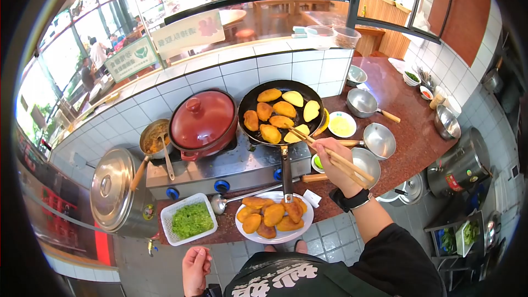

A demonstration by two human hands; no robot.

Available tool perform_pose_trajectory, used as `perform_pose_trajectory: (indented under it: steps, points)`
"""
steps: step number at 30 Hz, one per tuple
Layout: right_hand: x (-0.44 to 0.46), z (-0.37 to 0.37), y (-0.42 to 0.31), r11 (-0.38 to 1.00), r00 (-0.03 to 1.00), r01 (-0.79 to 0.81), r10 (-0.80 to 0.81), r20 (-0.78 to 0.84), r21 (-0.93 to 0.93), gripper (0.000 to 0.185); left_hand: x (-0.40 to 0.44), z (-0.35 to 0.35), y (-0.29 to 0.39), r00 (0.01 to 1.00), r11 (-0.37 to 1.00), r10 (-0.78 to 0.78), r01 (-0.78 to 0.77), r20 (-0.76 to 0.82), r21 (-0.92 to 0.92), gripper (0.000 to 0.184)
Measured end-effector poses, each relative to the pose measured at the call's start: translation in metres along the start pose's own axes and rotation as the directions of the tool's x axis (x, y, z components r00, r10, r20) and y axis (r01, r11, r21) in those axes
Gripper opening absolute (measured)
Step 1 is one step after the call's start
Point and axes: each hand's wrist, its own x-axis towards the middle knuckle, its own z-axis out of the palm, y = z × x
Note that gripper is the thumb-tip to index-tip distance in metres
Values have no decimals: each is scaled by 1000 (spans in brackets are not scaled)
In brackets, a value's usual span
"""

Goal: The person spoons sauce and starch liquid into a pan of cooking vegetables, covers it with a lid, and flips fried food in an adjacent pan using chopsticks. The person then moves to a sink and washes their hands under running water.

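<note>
My right hand (333,158) grips a pair of long wooden chopsticks (352,171), their tips over the right part of a black frying pan (285,173). Half-moon fried patties lie in the pan; some are golden brown, others pale yellow. The tips reach a pale patty (297,133) near the pan's lower right; whether they pinch it I cannot tell. Below the pan handle, a white plate (300,233) holds several browned patties (273,214). My left hand (196,268) hangs in front of the counter, fingers curled closed, with nothing visible in them.
A lidded red pot (201,118) and a small pan with a spoon (155,142) stand left of the frying pan. A white basket (170,237) of chopped greens and a ladle (219,204) lie along the front edge. Metal pans (379,141) and a yellow-filled bowl (342,125) are at right.
</note>
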Motion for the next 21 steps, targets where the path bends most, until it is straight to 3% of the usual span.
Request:
perform_pose_trajectory:
  steps: [3, 6, 7, 13, 21]
  points:
    - [1, -4, 8, 998, 999, -44, 45, -15, 55, 10, 2, 4, 1, 1000, 1000, -2, 2, 2, 10, 13]
    - [4, -4, 11, 873, 955, -265, 295, -10, 410, 13, 2, 8, 5, 1000, 1000, -1, 1, 7, 15, 13]
    - [7, -4, 13, 843, 943, -311, 333, 29, 440, 15, 2, 9, 5, 1000, 1000, -1, 1, 10, 18, 13]
    - [11, 2, 25, 897, 972, -215, 235, -5, 386, 17, 4, 12, 7, 1000, 1000, 0, 0, 13, 21, 14]
    - [31, -56, 28, 823, 912, -321, 402, -81, 468, 32, -2, 7, 4, 1000, 1000, 7, -7, -13, 1, 14]
